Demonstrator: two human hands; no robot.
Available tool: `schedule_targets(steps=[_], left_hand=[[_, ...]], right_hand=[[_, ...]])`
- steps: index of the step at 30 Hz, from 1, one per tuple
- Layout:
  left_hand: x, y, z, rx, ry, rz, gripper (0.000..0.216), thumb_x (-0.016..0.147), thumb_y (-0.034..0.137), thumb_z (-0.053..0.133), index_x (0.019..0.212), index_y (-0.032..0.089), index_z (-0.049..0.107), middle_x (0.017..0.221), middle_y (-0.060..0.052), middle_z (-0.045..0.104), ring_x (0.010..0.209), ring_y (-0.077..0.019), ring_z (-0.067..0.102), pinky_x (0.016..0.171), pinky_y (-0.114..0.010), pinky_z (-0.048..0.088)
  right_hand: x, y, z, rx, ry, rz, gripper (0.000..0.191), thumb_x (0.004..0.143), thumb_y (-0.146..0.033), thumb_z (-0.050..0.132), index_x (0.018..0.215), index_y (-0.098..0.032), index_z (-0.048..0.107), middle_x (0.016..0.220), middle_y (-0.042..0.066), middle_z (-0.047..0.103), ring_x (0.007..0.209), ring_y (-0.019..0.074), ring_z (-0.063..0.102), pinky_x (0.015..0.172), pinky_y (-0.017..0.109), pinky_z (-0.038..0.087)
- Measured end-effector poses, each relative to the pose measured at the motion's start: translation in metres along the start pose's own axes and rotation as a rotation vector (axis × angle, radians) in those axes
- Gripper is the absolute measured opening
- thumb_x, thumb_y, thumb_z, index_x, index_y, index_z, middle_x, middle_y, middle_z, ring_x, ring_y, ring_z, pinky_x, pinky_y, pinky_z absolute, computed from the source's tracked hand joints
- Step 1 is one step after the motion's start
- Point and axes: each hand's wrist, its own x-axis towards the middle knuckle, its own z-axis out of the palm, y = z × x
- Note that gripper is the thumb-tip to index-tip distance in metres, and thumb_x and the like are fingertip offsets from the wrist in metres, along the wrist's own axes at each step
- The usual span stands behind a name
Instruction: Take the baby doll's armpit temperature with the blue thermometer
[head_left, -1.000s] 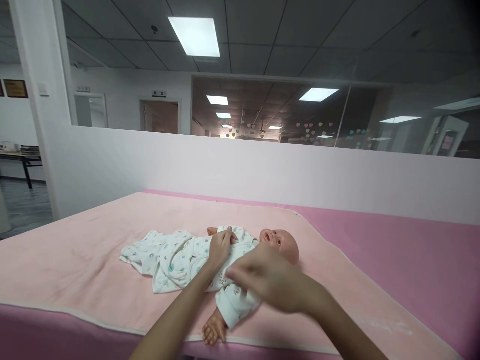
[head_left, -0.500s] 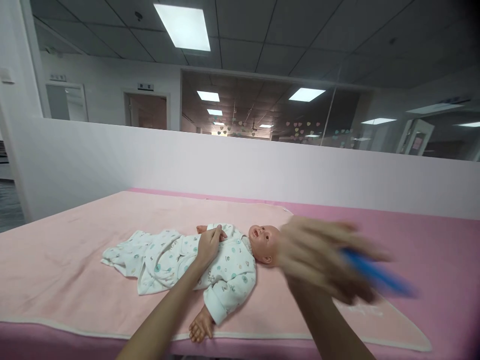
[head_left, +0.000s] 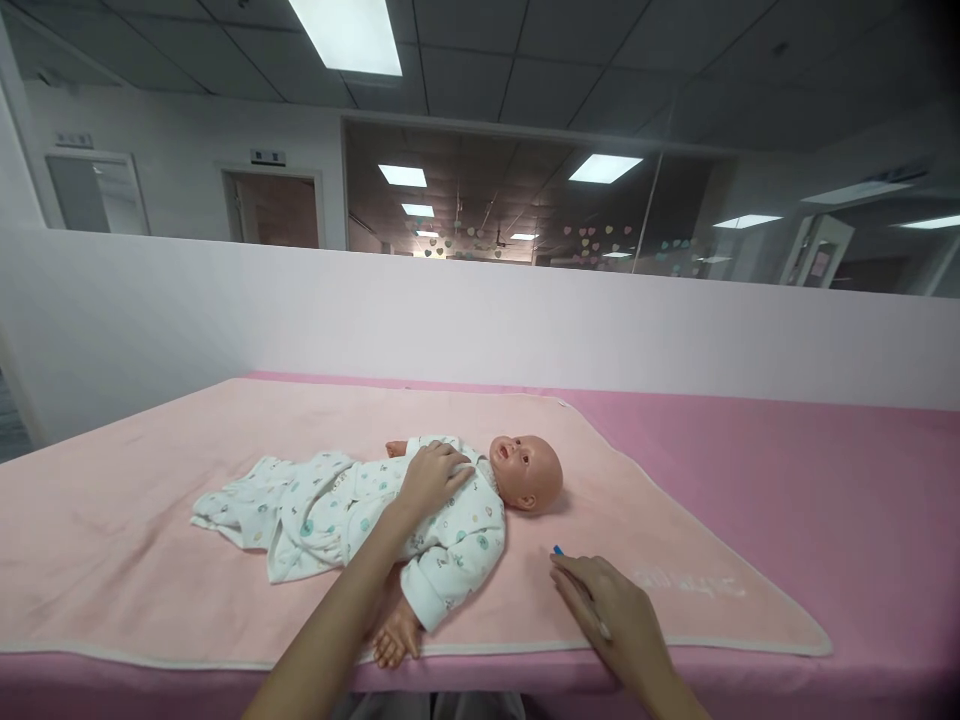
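A baby doll (head_left: 526, 474) lies on its back, its head toward the right, dressed in a white printed gown (head_left: 322, 505). On its chest rests my left hand (head_left: 435, 478), palm down, fingers lying flat on the cloth and gripping nothing visible. Low on the right, near the front edge, my right hand (head_left: 607, 610) is closed around a slim stick with a blue end (head_left: 557, 550). A pale part of the stick shows by the palm; its exact kind cannot be made out. The doll's near hand (head_left: 397, 636) lies close to my left forearm.
Beneath the doll spreads a peach blanket (head_left: 150, 560) with pale lettering at its right corner. It covers much of a pink padded surface (head_left: 862, 520). A low white wall (head_left: 480, 320) with glass above runs along the back.
My right hand has come down and nearer from beside the doll's head, still holding the blue-ended stick. My left hand has shifted slightly on the chest and flattened. The view has tilted slightly.
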Motion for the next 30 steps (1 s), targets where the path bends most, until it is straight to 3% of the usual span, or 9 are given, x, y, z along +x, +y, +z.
schedule_targets(steps=[3,8,14,18,24,30], left_hand=[[0.008,0.002,0.001,-0.034,-0.053,0.037,0.023,0.081,0.03,0.045,0.081,0.021,0.067,0.084,-0.006,0.062,0.085,-0.0211,0.05,0.075,-0.03,0.035],[0.01,-0.003,0.0,-0.261,-0.084,0.026,0.02,0.078,0.029,0.047,0.079,0.02,0.065,0.085,-0.005,0.063,0.085,-0.0198,0.053,0.075,-0.028,0.038],[0.003,-0.006,0.002,-0.429,-0.057,-0.044,0.019,0.077,0.028,0.047,0.082,0.019,0.063,0.089,-0.004,0.063,0.087,-0.019,0.054,0.077,-0.027,0.039],[0.002,-0.003,0.005,-0.425,-0.024,-0.076,0.021,0.079,0.03,0.044,0.082,0.02,0.062,0.085,-0.003,0.064,0.08,-0.0179,0.055,0.072,-0.026,0.04],[0.002,-0.006,0.009,-0.389,0.015,-0.102,0.024,0.079,0.034,0.044,0.083,0.019,0.063,0.081,-0.004,0.063,0.076,-0.0182,0.055,0.068,-0.026,0.039],[0.004,-0.015,0.017,-0.32,0.058,-0.107,0.016,0.072,0.016,0.043,0.071,0.015,0.059,0.072,-0.005,0.061,0.067,-0.0171,0.052,0.059,-0.026,0.036]], right_hand=[[0.006,0.024,0.008,-0.168,-0.04,-0.067,0.035,0.08,-0.02,0.038,0.108,-0.023,0.06,0.099,0.009,0.062,0.092,0.0213,0.057,0.078,0.034,0.046],[0.02,0.043,0.003,-0.279,-0.162,-0.079,0.057,0.066,-0.003,0.044,0.118,-0.026,0.052,0.12,0.009,0.051,0.106,0.0224,0.05,0.085,0.033,0.042],[0.036,0.043,0.002,-0.229,-0.152,-0.137,0.048,0.075,-0.008,0.034,0.115,-0.024,0.055,0.102,0.006,0.063,0.093,0.0208,0.057,0.083,0.035,0.042],[0.05,0.013,0.014,-0.192,0.101,-0.088,0.051,0.067,-0.004,0.034,0.108,-0.022,0.059,0.092,0.004,0.065,0.085,0.0203,0.057,0.076,0.033,0.044],[0.113,-0.06,0.063,0.053,0.249,-0.32,0.05,0.06,0.0,0.032,0.094,-0.02,0.063,0.09,0.003,0.065,0.087,0.0166,0.055,0.08,0.029,0.041],[0.154,-0.074,0.113,0.19,0.378,-0.215,0.041,0.063,-0.002,0.031,0.087,-0.015,0.062,0.086,0.007,0.064,0.081,0.0175,0.055,0.073,0.028,0.042]])
